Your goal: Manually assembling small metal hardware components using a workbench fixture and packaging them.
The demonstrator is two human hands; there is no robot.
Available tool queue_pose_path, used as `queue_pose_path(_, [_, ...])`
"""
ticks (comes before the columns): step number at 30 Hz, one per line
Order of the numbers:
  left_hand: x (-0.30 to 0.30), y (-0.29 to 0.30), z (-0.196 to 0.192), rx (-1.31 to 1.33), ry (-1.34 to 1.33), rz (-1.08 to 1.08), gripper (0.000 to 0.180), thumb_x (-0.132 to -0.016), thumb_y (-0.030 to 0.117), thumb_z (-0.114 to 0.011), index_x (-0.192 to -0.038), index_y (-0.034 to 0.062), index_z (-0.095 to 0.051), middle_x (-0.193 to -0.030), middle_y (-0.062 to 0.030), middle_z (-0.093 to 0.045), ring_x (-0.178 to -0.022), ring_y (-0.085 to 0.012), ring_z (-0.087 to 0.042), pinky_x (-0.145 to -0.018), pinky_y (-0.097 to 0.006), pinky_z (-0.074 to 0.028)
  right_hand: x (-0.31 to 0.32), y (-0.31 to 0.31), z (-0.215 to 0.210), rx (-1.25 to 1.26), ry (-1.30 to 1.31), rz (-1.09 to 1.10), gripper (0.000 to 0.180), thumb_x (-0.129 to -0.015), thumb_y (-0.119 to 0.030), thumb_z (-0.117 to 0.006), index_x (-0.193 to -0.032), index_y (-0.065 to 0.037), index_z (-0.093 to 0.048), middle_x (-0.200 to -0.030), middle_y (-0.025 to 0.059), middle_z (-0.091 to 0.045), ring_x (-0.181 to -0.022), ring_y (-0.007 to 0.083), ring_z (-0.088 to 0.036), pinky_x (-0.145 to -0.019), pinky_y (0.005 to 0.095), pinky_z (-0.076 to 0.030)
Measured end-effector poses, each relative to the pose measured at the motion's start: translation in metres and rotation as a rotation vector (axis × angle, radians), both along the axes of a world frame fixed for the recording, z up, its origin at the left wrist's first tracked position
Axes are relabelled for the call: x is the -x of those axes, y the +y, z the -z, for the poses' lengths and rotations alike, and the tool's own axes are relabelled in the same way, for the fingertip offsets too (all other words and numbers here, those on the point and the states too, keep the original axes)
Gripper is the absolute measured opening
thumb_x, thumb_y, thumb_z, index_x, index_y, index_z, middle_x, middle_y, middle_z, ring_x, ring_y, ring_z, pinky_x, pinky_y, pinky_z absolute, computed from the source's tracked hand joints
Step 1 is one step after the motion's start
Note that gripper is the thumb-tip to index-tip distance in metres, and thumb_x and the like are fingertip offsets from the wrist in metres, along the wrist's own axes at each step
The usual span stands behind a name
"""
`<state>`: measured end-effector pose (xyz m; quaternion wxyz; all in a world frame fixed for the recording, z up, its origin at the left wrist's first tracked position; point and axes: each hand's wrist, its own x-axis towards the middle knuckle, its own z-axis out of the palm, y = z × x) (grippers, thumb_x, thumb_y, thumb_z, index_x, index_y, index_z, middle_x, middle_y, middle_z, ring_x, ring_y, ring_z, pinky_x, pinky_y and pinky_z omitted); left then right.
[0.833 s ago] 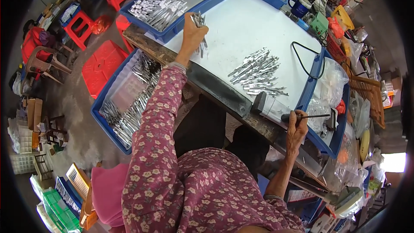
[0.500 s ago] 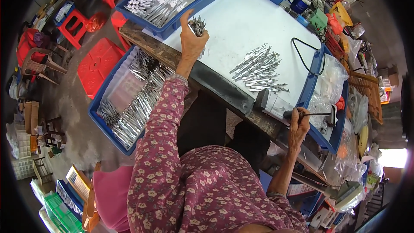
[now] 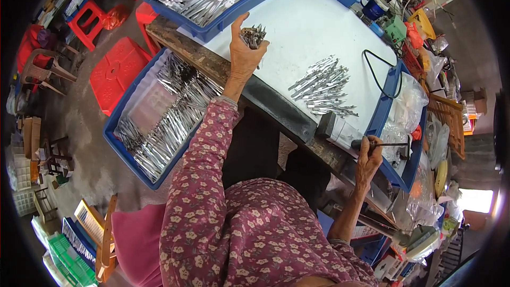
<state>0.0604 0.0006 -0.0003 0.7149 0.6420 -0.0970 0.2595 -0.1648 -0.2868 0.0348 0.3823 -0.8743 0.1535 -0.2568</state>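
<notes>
My left hand [image 3: 246,56] is closed around a bundle of slim metal pieces [image 3: 253,36], held above the white tabletop [image 3: 276,26] near its front edge. Its index finger sticks out toward the blue tray. My right hand [image 3: 368,160] grips a thin dark tool [image 3: 390,144] with a crosspiece at its far right end, like a small hammer; its thicker dark end points left. Between the hands, a loose pile of similar metal pieces [image 3: 322,85] lies fanned out on the tabletop. Just left of my right hand sits a grey metal block [image 3: 334,127] at the table edge.
A blue tray [image 3: 210,33] of white-ended metal pieces stands at the far left. Below it, a lined blue bin [image 3: 109,122] holds many metal strips. A blue tray with plastic bags [image 3: 406,95] lies at right, beside a black cable loop [image 3: 366,66]. Red stools [image 3: 118,74] stand left.
The whole view has shifted slightly. My left hand, with its metal pieces, sits a little farther right in the picture. My right hand keeps its grip on the tool.
</notes>
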Motion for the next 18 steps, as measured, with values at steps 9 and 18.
queue_pose_path(9, [-0.011, 0.006, 0.018, 0.052, 0.072, -0.091, 0.03, -0.065, 0.001, -0.072, -0.091, -0.002, -0.057, -0.077, -0.003, -0.063, -0.066, -0.0061, -0.055, -0.062, -0.021, -0.046, -0.003, -0.001, 0.003, 0.051, -0.019, -0.016, 0.017, -0.089, -0.017, -0.055, -0.093, -0.001, -0.053, -0.063, -0.0023, -0.044, -0.055, 0.0051, -0.037, -0.048, 0.0201, -0.029])
queue_pose_path(18, [-0.014, 0.001, 0.009, 0.129, 0.031, -0.051, 0.033, -0.066, 0.003, -0.072, -0.093, -0.0014, -0.053, -0.074, -0.0018, -0.058, -0.067, -0.0065, -0.053, -0.058, -0.021, -0.045, -0.003, -0.001, 0.005, -0.03, -0.034, -0.009, 0.016, -0.088, -0.015, -0.056, -0.092, 0.0, -0.052, -0.064, -0.0017, -0.044, -0.056, 0.0065, -0.037, -0.049, 0.0209, -0.031])
